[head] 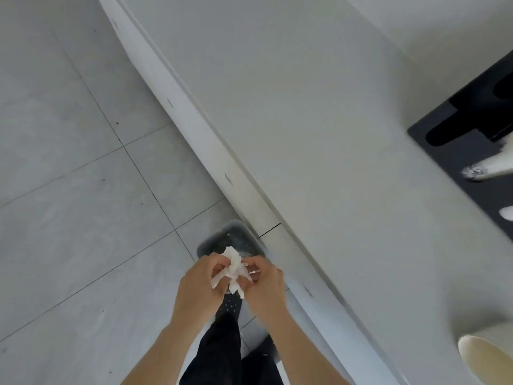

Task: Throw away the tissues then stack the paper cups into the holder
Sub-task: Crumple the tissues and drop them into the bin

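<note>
Left hand: grasps the left side of the tissues
Tissues: crumpled wad pinched between both hands, directly above the grey bin on the floor
Right hand: grasps the right side of the wad
Procedure: keep wad centred over bin opening, release both grips together
Paper cups: on counter, far right

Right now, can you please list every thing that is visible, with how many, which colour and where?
tissues: one crumpled bunch, white, held in both hands above the bin
bin: one, dark grey, on the floor against the counter edge
paper cups: two, cream, at the right edge of the counter, one lying on the tray
tray: one, black, upper right on the counter
counter: one, pale grey, across the right side
floor: pale grey tiles, left
left hand: grip closed on tissues
right hand: grip closed on tissues
</note>
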`<state>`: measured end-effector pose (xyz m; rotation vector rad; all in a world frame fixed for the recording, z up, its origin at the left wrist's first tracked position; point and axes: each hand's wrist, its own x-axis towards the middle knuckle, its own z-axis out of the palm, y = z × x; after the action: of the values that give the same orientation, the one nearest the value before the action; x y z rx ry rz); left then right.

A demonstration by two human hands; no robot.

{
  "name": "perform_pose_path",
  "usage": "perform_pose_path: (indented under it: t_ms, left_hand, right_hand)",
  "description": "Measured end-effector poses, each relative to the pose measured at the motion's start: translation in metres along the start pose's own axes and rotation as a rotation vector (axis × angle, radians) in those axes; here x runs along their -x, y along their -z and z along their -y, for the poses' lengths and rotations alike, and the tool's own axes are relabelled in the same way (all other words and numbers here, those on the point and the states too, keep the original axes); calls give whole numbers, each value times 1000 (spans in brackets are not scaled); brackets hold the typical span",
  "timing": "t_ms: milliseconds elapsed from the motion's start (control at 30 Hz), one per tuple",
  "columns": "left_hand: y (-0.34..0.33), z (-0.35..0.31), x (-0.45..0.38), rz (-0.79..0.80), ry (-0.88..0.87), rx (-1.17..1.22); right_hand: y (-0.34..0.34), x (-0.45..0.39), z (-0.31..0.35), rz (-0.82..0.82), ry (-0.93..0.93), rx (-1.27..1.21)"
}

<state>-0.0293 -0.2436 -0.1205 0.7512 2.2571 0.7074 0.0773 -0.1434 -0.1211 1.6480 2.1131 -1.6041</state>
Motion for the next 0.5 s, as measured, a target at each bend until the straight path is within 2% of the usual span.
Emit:
perform_pose_path:
  t_ms: [233, 500]
  left_hand:
    - [-51, 64, -54, 89, 78, -43]
    - [-92, 125, -102, 188, 111, -74]
  right_hand:
    - [-58, -66, -53, 28, -112, 93]
    - [-106, -125, -89, 63, -144, 197]
